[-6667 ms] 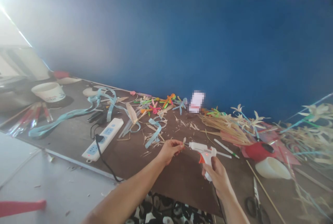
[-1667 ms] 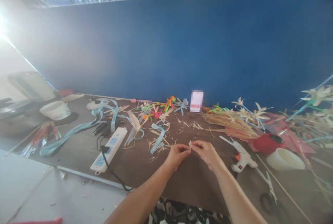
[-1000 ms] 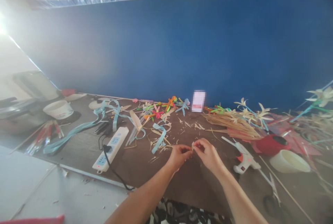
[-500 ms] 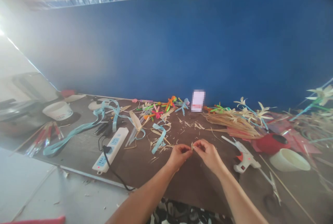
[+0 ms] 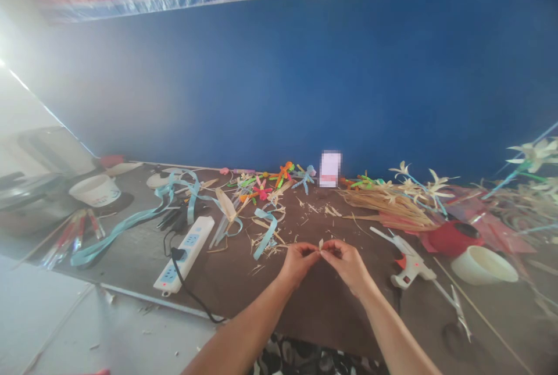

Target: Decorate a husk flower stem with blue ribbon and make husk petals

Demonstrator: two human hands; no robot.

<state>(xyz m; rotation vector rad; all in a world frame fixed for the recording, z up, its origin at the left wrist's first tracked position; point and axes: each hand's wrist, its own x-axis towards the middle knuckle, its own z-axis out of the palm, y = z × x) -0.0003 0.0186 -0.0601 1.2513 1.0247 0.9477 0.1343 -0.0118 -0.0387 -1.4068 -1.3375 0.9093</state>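
My left hand (image 5: 300, 261) and my right hand (image 5: 345, 260) meet fingertip to fingertip above the dark table (image 5: 314, 311). Between them they pinch a small pale piece (image 5: 321, 243), which looks like a bit of dried husk or straw; most of it is hidden by the fingers. Just beyond and to the left, light-blue ribbon (image 5: 265, 232) lies among straw scraps. A white hot glue gun (image 5: 412, 264) rests to the right of my right hand, with scissors (image 5: 460, 314) nearer the table's front.
On the left are a white power strip (image 5: 185, 256) with a black cord, a white tub (image 5: 95, 190) and a long blue ribbon (image 5: 113, 234). Colourful pipe-cleaner figures (image 5: 285, 174) line the back. Dried straw (image 5: 387, 206), pale flowers (image 5: 438, 186) and a cream bowl (image 5: 485, 264) are at right.
The pale piece stands slightly more visible above the fingertips, and my hands have drawn a little closer together. The whole view has shifted slightly.
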